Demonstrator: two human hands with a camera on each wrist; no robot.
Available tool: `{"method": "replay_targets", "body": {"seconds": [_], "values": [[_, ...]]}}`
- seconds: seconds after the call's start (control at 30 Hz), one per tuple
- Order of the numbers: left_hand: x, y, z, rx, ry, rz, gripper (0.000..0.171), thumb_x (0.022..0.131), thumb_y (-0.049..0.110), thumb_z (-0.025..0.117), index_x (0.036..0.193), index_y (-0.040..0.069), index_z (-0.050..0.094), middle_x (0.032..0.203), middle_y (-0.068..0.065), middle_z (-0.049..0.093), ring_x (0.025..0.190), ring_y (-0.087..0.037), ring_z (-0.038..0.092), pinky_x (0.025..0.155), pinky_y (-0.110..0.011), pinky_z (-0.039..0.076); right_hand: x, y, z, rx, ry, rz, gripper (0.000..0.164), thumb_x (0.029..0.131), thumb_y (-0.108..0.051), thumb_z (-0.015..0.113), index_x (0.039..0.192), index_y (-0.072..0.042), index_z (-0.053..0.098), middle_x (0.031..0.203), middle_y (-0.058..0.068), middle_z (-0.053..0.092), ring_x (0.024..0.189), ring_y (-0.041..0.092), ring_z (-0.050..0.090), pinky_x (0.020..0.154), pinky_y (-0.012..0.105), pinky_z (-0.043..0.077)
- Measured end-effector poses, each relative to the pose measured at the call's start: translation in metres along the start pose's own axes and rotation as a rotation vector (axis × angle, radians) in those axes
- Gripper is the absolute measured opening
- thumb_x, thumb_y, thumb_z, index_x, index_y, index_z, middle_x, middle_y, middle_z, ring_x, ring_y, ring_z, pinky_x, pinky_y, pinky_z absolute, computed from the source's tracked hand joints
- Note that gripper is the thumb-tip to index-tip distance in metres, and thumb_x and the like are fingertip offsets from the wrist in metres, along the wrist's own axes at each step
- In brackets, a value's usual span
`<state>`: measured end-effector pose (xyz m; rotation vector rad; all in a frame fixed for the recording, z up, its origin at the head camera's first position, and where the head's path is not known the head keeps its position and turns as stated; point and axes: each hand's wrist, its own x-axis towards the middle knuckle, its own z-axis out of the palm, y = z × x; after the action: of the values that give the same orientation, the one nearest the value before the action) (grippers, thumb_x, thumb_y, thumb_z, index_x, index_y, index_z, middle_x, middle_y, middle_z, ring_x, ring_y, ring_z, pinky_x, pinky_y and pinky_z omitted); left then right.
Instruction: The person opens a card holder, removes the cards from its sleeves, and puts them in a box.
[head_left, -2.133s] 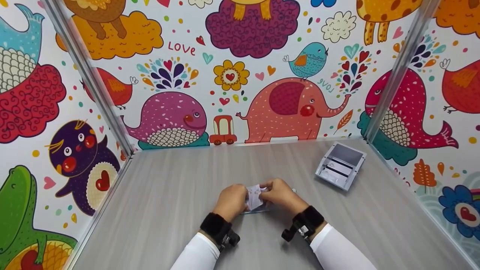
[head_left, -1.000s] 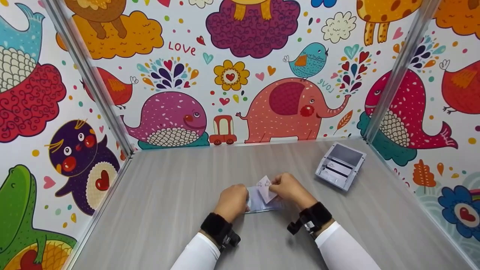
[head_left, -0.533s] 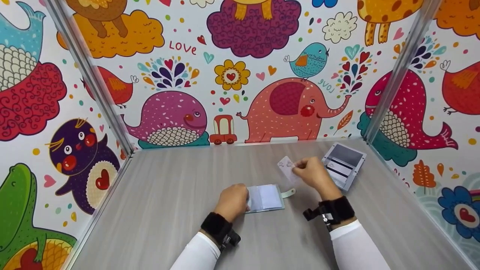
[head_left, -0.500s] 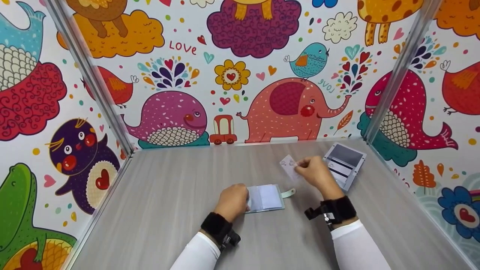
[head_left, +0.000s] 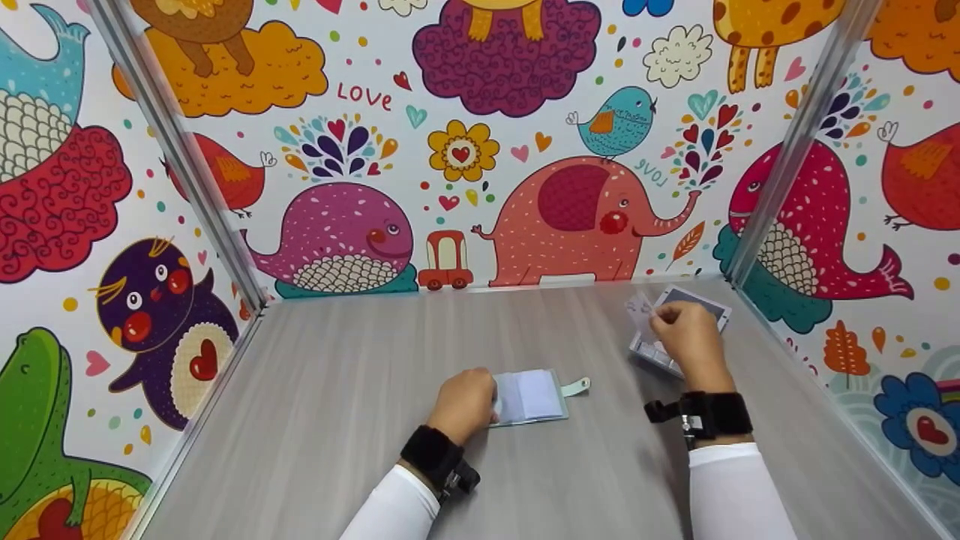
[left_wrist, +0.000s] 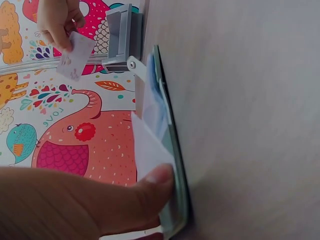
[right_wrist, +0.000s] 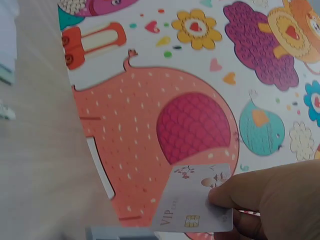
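Observation:
A pale green card holder (head_left: 534,396) lies open on the table, its clear sleeves showing and its snap strap (head_left: 576,387) sticking out to the right. My left hand (head_left: 463,399) grips its left end, with the thumb pressed on the sleeves in the left wrist view. My right hand (head_left: 688,334) pinches a white card (right_wrist: 196,198) between thumb and fingers. Printed on the card are "VIP", a gold chip and a blossom twig. The card is held up above the near left part of a grey box (head_left: 651,358), which the right hand partly hides.
The grey box stands at the back right of the table, close to the corner post (head_left: 795,142). Printed panels with cartoon animals (head_left: 577,221) wall the table at the back and both sides.
My right hand has drawn the card up out of the card holder and carried it right and back to over the grey box. The left hand stays on the holder.

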<state>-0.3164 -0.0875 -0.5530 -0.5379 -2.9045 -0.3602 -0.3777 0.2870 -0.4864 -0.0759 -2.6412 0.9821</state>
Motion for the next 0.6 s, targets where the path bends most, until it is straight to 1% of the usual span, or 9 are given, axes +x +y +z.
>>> {"method": "replay_targets", "body": {"seconds": [0.17, 0.27, 0.4, 0.47, 0.6], "values": [[-0.001, 0.0, 0.001, 0.015, 0.012, 0.012, 0.032, 0.068, 0.017, 0.107, 0.075, 0.01, 0.076, 0.083, -0.004, 0.073, 0.076, -0.024, 0.072, 0.067, -0.041, 0.061, 0.002, 0.015, -0.01, -0.028, 0.038, 0.035, 0.025, 0.104, -0.018, 0.071, 0.111, 0.003, 0.083, 0.109, 0.022, 0.084, 0.096, 0.035, 0.075, 0.082, 0.041, 0.056], [-0.001, -0.001, 0.001, 0.019, 0.02, 0.016, 0.032, 0.067, 0.017, 0.107, 0.075, 0.01, 0.076, 0.083, -0.005, 0.072, 0.076, -0.025, 0.072, 0.067, -0.042, 0.061, 0.002, 0.022, -0.014, -0.054, 0.048, 0.059, 0.025, 0.103, -0.017, 0.071, 0.111, 0.003, 0.083, 0.11, 0.023, 0.083, 0.097, 0.037, 0.073, 0.083, 0.047, 0.056], [-0.001, -0.001, 0.001, 0.01, 0.023, 0.015, 0.033, 0.068, 0.017, 0.107, 0.076, 0.01, 0.076, 0.082, -0.005, 0.072, 0.076, -0.026, 0.072, 0.067, -0.042, 0.061, 0.003, 0.03, -0.017, -0.089, 0.041, 0.076, 0.025, 0.103, -0.016, 0.071, 0.111, 0.005, 0.083, 0.112, 0.026, 0.082, 0.098, 0.041, 0.072, 0.089, 0.057, 0.057], [-0.001, -0.001, 0.0, 0.006, 0.023, 0.013, 0.032, 0.068, 0.017, 0.107, 0.076, 0.01, 0.076, 0.082, -0.005, 0.072, 0.076, -0.026, 0.072, 0.067, -0.042, 0.061, 0.004, 0.034, -0.018, -0.104, 0.034, 0.076, 0.025, 0.103, -0.016, 0.071, 0.111, 0.005, 0.083, 0.111, 0.026, 0.081, 0.097, 0.042, 0.072, 0.089, 0.059, 0.057], [-0.001, -0.002, 0.001, -0.003, 0.023, 0.011, 0.032, 0.068, 0.017, 0.107, 0.075, 0.01, 0.076, 0.082, -0.005, 0.072, 0.076, -0.026, 0.072, 0.068, -0.043, 0.061, 0.004, 0.039, -0.018, -0.119, 0.008, 0.081, 0.026, 0.103, -0.014, 0.068, 0.112, 0.005, 0.083, 0.111, 0.025, 0.081, 0.096, 0.041, 0.071, 0.089, 0.059, 0.057]]}}
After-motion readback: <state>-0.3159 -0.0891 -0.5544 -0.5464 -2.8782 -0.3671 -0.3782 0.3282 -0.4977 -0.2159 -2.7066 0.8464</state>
